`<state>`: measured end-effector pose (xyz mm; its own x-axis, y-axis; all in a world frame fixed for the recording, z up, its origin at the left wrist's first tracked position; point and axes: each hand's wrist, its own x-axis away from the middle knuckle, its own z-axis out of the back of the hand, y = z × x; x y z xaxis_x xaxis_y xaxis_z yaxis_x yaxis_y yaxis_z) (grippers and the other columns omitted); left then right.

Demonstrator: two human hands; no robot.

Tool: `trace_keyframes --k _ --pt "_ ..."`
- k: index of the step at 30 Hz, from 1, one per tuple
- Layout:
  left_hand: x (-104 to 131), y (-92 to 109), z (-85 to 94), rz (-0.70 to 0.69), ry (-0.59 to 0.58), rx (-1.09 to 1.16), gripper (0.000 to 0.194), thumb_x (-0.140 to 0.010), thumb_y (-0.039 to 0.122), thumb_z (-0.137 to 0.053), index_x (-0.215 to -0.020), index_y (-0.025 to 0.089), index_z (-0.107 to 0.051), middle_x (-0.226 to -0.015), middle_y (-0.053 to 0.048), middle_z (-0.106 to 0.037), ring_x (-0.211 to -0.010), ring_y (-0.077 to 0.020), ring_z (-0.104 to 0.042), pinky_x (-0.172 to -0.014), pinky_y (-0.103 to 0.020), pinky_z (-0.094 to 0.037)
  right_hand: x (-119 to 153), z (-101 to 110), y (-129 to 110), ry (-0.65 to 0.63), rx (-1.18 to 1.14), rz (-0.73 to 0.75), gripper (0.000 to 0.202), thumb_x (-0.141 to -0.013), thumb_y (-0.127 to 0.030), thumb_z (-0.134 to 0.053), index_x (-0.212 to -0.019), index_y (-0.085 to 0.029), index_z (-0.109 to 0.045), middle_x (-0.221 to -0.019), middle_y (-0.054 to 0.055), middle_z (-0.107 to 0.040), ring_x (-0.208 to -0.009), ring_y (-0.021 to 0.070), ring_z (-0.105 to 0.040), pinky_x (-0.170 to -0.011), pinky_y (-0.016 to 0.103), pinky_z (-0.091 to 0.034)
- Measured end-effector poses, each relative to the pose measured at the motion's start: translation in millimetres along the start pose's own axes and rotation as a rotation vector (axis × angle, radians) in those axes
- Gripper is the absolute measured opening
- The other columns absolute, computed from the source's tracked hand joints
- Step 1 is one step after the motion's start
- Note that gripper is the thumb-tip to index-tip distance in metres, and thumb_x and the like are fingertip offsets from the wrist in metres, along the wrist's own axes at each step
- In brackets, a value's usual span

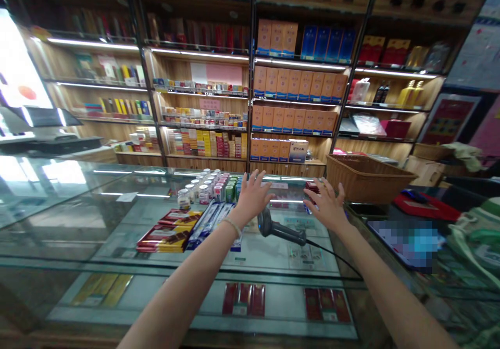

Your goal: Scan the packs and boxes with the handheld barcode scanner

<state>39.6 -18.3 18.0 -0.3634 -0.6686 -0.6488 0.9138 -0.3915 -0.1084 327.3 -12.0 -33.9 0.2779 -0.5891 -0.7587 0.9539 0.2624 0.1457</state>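
Note:
Both arms reach forward over a glass counter. My left hand (253,195) is open with its fingers spread and holds nothing; it is nearest to the small green and white packs (231,188) and blue-silver long packets (211,221). My right hand (327,203) is also open, fingers apart, in front of some small dark red packs (312,186) that it partly hides. Between the hands a black handheld scanner (283,230) lies on the glass with its cable running right. Red and yellow packets (170,230) lie to the left, and white-capped jars (194,188) stand behind them.
A brown wicker basket (367,182) stands at the right, near a phone or tablet (406,242) with a blurred screen. Shelves with orange boxes (299,83) line the back wall. Beneath the glass lie dark red packs (244,299). At the far left is a dark machine (50,130).

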Motion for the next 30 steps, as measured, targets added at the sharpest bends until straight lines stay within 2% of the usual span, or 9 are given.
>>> trace_keyframes --k 7,14,21,26,30 --pt "26.5 -29.6 25.9 0.041 0.007 -0.055 0.036 -0.097 0.045 -0.057 -0.127 0.031 -0.072 -0.16 -0.009 -0.049 -0.151 -0.037 -0.036 -0.124 -0.066 -0.023 -18.8 17.2 -59.2 -0.034 -0.107 0.044 0.039 -0.102 -0.052 -0.048 -0.126 -0.033 -0.071 -0.16 0.007 -0.046 -0.151 0.0306 -0.03 -0.123 0.062 0.001" --pt "48.4 -49.8 45.3 0.087 0.025 -0.053 0.032 -0.098 0.042 -0.056 -0.122 0.032 -0.074 -0.157 -0.008 -0.052 -0.15 -0.0364 -0.036 -0.124 -0.066 -0.021 -30.1 26.8 -99.1 -0.118 -0.164 0.059 0.039 -0.103 -0.053 -0.046 -0.127 -0.034 -0.071 -0.162 0.006 -0.045 -0.151 0.0311 -0.031 -0.123 0.063 0.0" --pt "68.6 -62.5 52.7 0.138 0.008 -0.067 0.032 -0.098 0.041 -0.056 -0.121 0.03 -0.075 -0.159 -0.009 -0.049 -0.151 -0.0368 -0.035 -0.123 -0.066 -0.022 -38.5 26.7 -126.0 -0.198 -0.197 0.075 0.044 -0.104 -0.056 -0.04 -0.129 -0.035 -0.07 -0.165 0.005 -0.04 -0.152 0.0315 -0.028 -0.123 0.063 0.002" --pt "83.1 -62.7 51.3 0.146 0.025 -0.061 0.031 -0.097 0.04 -0.058 -0.12 0.03 -0.075 -0.158 -0.01 -0.051 -0.15 -0.0369 -0.036 -0.122 -0.065 -0.025 -43.0 23.6 -140.5 -0.228 -0.207 0.095 0.046 -0.105 -0.057 -0.038 -0.129 -0.035 -0.07 -0.165 0.005 -0.04 -0.153 0.0313 -0.026 -0.123 0.064 0.003" --pt "92.0 -60.3 48.0 0.141 0.028 -0.055 0.03 -0.097 0.039 -0.058 -0.119 0.03 -0.076 -0.154 -0.01 -0.055 -0.149 -0.0373 -0.038 -0.121 -0.067 -0.025 -46.3 20.9 -149.0 -0.266 -0.225 0.103 0.047 -0.104 -0.059 -0.037 -0.128 -0.035 -0.07 -0.165 0.005 -0.039 -0.153 0.0331 -0.027 -0.122 0.067 -0.001"
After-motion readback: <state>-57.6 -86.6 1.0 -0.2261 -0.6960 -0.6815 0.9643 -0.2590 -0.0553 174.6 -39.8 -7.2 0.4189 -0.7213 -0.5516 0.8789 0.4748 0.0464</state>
